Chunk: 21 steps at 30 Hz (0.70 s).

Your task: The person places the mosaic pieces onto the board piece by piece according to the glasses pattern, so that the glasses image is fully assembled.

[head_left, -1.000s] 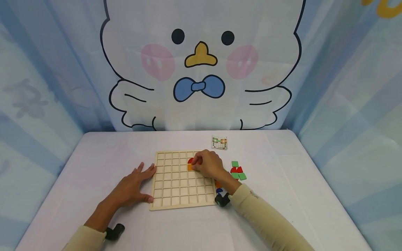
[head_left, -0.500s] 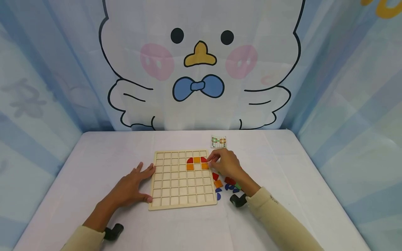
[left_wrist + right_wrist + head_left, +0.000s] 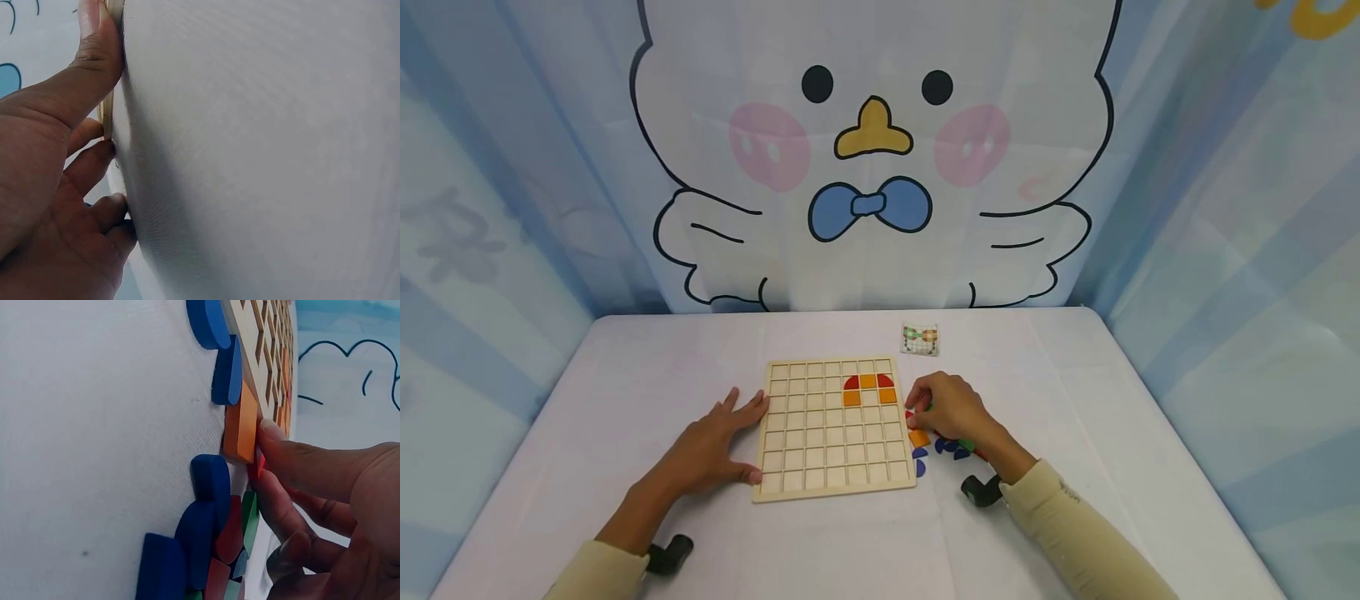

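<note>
A wooden grid board (image 3: 816, 437) lies on the table, with red and orange blocks set in cells near its far right corner. My left hand (image 3: 711, 446) rests at the board's left edge with fingers spread; in the left wrist view, thumb and fingers touch the board's side. Beside the board's right edge, my right hand (image 3: 953, 407) has thumb and index finger around a red block (image 3: 258, 464), mostly hidden between them. An orange square block (image 3: 240, 428) lies right by the thumb. The other fingers of that hand are loosely bent.
Blue curved blocks (image 3: 919, 467) lie along the board's right edge. More blue, red and green blocks (image 3: 231, 531) are clustered under the right hand, partly hidden. A small pattern card (image 3: 920, 339) lies behind the board. A printed curtain (image 3: 872, 267) hangs beyond the table.
Another orange block and red curved block came into view on the board as my right hand moved right, off the board, then down to the loose blocks. The left hand stayed put.
</note>
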Motion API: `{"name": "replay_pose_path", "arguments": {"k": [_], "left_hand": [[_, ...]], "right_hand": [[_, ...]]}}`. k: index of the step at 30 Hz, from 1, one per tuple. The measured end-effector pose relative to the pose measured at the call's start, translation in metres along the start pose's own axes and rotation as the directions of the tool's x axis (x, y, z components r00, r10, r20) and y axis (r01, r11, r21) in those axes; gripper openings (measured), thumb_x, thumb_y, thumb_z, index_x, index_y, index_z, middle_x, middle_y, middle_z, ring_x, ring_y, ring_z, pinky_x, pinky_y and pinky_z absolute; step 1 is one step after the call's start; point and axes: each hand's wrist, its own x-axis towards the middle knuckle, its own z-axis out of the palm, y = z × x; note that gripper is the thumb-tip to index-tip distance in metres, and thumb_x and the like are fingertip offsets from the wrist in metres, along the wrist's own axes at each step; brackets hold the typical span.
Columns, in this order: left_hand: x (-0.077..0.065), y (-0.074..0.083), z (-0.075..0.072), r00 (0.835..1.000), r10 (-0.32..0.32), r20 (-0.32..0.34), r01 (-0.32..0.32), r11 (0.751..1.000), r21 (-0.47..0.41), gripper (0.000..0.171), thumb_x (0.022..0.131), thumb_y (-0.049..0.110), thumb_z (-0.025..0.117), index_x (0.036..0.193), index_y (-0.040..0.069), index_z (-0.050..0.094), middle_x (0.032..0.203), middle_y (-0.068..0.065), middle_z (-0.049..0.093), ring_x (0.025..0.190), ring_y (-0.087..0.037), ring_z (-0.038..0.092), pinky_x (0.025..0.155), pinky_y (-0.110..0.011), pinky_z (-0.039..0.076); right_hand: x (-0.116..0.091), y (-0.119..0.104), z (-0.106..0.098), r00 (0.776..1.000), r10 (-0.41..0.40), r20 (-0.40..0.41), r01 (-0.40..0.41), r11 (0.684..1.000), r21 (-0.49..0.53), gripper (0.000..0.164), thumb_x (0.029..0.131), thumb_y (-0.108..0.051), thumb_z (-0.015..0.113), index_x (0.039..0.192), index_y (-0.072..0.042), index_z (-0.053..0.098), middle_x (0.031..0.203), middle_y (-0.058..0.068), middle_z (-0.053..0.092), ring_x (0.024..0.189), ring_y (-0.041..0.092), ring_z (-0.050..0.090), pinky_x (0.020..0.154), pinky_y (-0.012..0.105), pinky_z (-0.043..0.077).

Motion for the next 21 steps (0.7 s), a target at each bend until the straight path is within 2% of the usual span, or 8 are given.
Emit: {"name": "replay_pose_path", "arguments": {"k": [10, 17, 21], "left_hand": [[-0.0008, 0.0008, 0.0006, 1.000, 0.004, -0.007, -0.004, 1.000, -0.007, 0.119, 0.066, 0.049, 0.096, 0.166, 0.017, 0.038, 0.173, -0.013, 0.033, 0.152, -0.066, 0.026, 0.113, -0.080, 0.035], [-0.0019, 0.0017, -0.0008, 1.000, 0.002, -0.004, -0.002, 1.000, -0.011, 0.119, 0.067, 0.049, 0.096, 0.166, 0.016, 0.038, 0.173, -0.014, 0.033, 0.151, -0.067, 0.026, 0.114, -0.080, 0.035], [-0.0013, 0.0019, -0.0015, 1.000, 0.003, -0.003, -0.003, 1.000, -0.007, 0.119, 0.067, 0.050, 0.095, 0.166, 0.016, 0.038, 0.173, -0.014, 0.033, 0.152, -0.067, 0.025, 0.114, -0.080, 0.035]], "right_hand": [[-0.0026, -0.0011, 0.0015, 1.000, 0.012, 0.011, -0.013, 1.000, 0.028, 0.018, 0.088, -0.019, 0.089, 0.086, -0.018, 0.071, 0.078, -0.002, 0.066, 0.071, 0.017, 0.060, 0.065, 0.030, 0.046], [-0.0074, -0.0018, 0.0036, 0.998, 0.065, -0.018, -0.066, 0.995, -0.074, 0.026, 0.085, -0.032, 0.091, 0.088, -0.017, 0.070, 0.076, -0.001, 0.064, 0.069, 0.016, 0.060, 0.062, 0.029, 0.046], [-0.0094, -0.0034, 0.0035, 0.998, 0.067, -0.014, -0.068, 0.994, -0.086, 0.027, 0.085, -0.029, 0.092, 0.086, -0.016, 0.068, 0.075, -0.001, 0.064, 0.068, 0.016, 0.060, 0.061, 0.029, 0.047]]}}
